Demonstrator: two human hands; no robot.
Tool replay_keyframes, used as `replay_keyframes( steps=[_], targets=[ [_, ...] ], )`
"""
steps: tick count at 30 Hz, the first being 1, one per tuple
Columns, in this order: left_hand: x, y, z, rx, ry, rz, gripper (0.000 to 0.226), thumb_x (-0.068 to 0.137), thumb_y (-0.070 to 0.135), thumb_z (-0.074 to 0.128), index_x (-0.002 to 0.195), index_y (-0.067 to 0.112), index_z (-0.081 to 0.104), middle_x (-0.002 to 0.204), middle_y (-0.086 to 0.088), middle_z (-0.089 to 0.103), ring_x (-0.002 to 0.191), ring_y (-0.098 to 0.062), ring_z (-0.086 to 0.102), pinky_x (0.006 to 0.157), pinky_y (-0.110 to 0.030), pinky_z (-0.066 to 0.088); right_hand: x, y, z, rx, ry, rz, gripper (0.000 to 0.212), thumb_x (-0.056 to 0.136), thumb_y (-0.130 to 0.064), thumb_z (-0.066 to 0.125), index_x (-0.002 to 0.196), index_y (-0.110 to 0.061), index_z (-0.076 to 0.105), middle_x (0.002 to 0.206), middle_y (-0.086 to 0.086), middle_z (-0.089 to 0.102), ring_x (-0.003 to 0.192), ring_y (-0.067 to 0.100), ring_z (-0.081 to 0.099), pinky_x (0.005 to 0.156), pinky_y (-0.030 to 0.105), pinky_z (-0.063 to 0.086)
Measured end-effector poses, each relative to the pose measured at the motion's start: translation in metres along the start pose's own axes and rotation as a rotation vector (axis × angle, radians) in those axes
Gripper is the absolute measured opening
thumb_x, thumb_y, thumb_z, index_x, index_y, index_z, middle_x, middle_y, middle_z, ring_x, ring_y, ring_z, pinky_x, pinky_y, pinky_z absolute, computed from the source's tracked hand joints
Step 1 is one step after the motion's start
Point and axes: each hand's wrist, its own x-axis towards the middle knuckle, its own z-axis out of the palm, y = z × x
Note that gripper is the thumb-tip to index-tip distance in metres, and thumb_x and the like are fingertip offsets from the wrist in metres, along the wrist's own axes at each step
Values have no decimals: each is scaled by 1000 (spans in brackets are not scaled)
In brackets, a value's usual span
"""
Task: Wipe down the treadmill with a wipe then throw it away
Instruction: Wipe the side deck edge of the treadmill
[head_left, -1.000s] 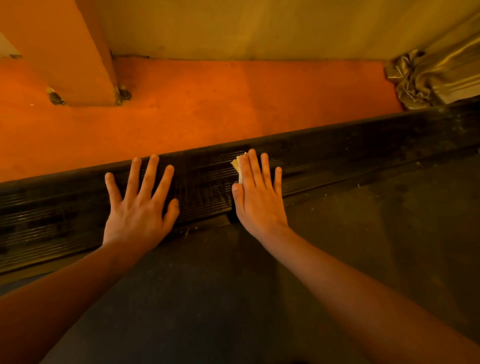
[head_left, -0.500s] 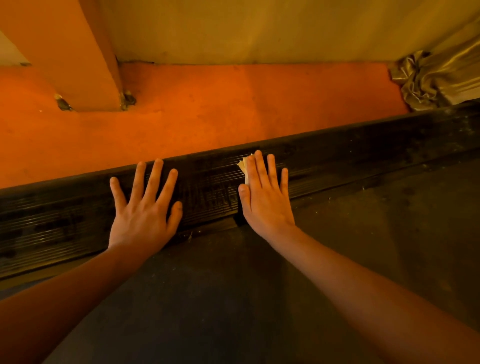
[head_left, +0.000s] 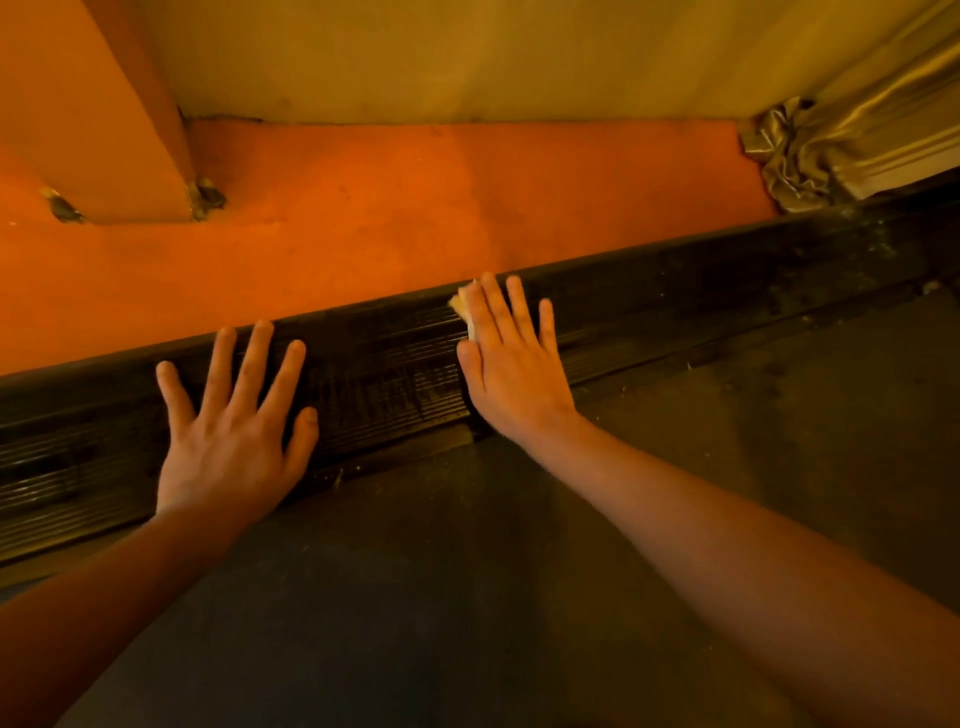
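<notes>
Right hand (head_left: 514, 374) presses a wipe (head_left: 464, 306) flat against the treadmill rail (head_left: 727, 291), fingers straight. Left hand (head_left: 228, 431) rests beside it, fingers spread.

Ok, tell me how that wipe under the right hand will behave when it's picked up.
Probably floppy: the wipe lies flattened under the right hand, with only a crumpled corner showing. Likely very light, being thin and small beside the hand. It may drag on the ribbed rail rather than slide.
</notes>
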Motion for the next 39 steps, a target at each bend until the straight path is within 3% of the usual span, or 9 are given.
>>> replay_keyframes(
  steps=[3,9,15,21,24,28,34,39],
  targets=[
    [1,1,-1,-13,7,-5,71,100,53,27,162,19,25,171,-10,11,158,-35,2,115,-74,1,26,-3,-8,17,46,97,61,110,-44,14,165,-19,3,173,3,-4,157,23,-15,126,53,-7],
    [1,1,-2,-13,13,-7,71,100,53,25,162,18,25,170,-13,13,158,-35,1,116,-71,-2,-37,0,10,67,-28,28,61,111,-47,11,164,-23,-8,171,-2,-15,155,18,-22,127,51,-8],
    [1,1,-1,-4,9,-4,72,99,54,25,162,19,24,171,-12,12,158,-33,0,118,-64,-9,25,7,-6,46,58,158,62,110,-45,13,165,-20,0,173,2,-7,157,24,-16,126,56,-4],
    [1,3,-4,-10,2,-16,72,99,54,24,162,18,23,171,-12,12,158,-31,-1,119,-63,-11,-33,6,5,59,-32,13,62,110,-47,12,164,-23,-8,171,-2,-15,156,20,-21,127,52,-7],
    [1,3,-4,-6,4,-15,72,99,55,23,162,19,24,171,-11,12,158,-31,-1,118,-56,-18,-8,6,2,40,3,15,62,110,-47,13,165,-21,-2,172,-1,-10,157,21,-18,127,54,-6],
    [1,2,-1,8,9,-10,71,100,53,26,162,20,21,171,-11,11,158,-32,0,117,-67,-4,30,-1,-4,74,57,86,62,110,-44,17,165,-17,4,173,3,-2,158,24,-14,127,56,-4],
    [1,3,-2,-6,16,-24,72,100,55,23,162,19,23,171,-11,11,158,-31,-1,118,-65,-7,-36,18,7,42,-40,-31,61,110,-48,10,163,-25,-9,171,-4,-17,155,19,-23,127,52,-7],
    [1,4,-5,-6,10,-11,71,100,51,27,162,17,25,170,-13,14,158,-34,2,117,-70,-1,-22,-1,11,105,15,37,62,110,-45,16,164,-22,-3,172,-2,-12,156,22,-20,126,51,-11]
  ],
)
